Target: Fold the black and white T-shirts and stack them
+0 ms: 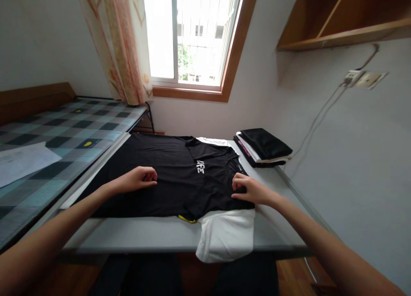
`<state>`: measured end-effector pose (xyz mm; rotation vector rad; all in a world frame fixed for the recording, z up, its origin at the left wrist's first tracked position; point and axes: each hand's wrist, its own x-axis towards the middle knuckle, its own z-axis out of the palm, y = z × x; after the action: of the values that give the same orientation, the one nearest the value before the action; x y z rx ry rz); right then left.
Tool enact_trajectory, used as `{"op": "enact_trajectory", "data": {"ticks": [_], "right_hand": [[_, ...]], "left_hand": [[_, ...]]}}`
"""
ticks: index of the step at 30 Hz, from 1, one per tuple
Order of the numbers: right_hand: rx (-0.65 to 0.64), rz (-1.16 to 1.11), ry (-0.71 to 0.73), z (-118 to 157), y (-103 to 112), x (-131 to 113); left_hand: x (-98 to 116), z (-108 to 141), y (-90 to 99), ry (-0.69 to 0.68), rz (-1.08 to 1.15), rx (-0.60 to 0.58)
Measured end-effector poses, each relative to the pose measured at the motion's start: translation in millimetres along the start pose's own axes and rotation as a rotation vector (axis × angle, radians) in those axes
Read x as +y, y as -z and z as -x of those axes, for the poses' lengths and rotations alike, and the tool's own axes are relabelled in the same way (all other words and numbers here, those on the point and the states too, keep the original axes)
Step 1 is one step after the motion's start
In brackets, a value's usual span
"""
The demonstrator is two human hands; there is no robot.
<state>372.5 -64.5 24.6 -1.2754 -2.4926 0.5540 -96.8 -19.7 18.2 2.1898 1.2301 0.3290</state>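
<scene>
Left hand [136,179]: curled narrow, fingertips bunched and pressed onto the black T-shirt [160,176] left of its middle, seemingly pinching a little cloth, though how much is gripped cannot be told from this angle. Right hand [252,190]: likewise half closed, fingers [239,185] bent down onto the right end of the same shirt, close by the collar, pinching or pressing the fabric there.

Between the two hands: the white lettering [200,166] on the chest, nearer the right hand than the left. Long axis of the shirt running left to right across the table [144,236], collar end to the right, hem end to the left; so the garment lying crosswise to both forearms, one hand on each half. Right hand nearer the collar and shoulder; left hand nearer the body and hem.

Under the right end, and hanging over the near table edge: a white garment [224,236], partly covered by the black one. A small yellow tag [187,219] at the near edge of the black cloth.

Farther right, at the far corner of the table and well apart from both hands: a stack of folded clothes [263,147]. To the left, just beside the table: a bed with a checked cover [64,129].
</scene>
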Motion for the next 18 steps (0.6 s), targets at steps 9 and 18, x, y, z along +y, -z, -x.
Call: {"op": "enact_trajectory", "data": {"ticks": [9,18], "right_hand": [[0.069,0.138,0.074,53.7,-7.9,-15.8],[0.110,0.228,0.153,60.8,-10.4,-8.8]], "left_hand": [[2.5,71.3,13.8,0.071,-0.053,-0.223],[-23.7,116.7,22.6,0.087,-0.065,-0.118]]}}
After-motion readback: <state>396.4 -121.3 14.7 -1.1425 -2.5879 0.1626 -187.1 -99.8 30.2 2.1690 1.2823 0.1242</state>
